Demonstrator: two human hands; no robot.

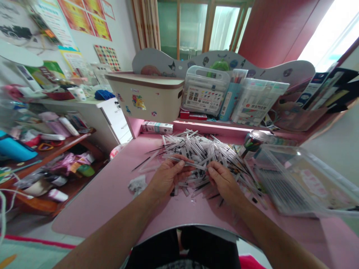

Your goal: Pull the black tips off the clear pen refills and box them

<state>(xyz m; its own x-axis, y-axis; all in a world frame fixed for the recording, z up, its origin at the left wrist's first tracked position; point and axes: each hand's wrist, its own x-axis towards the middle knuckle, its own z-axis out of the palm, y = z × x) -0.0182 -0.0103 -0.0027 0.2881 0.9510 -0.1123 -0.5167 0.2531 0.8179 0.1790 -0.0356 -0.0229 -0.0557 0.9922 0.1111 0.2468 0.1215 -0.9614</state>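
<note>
A slim translucent pen barrel [193, 164] stretches between my two hands above the desk. My left hand [169, 175] pinches it between thumb and fingers, palm turned partly up. At its other end the thumb and fingers of my right hand [223, 180] are closed on it. Beneath and behind both hands spreads a loose pile of translucent pen barrels and dark thin refills [196, 144]. To the right, a clear plastic box [280, 149] with its lid part holds many slim grey sticks laid side by side. A crumpled white tissue [137, 184] lies left of my left hand.
The pink desk [98, 201] curves toward my lap. A jar of pens [254, 142] stands behind the box. On the shelf are a beige bin [148, 97], a marker case [206, 89] and a pen holder [303, 112]. A cluttered wooden shelf [73, 142] is at left.
</note>
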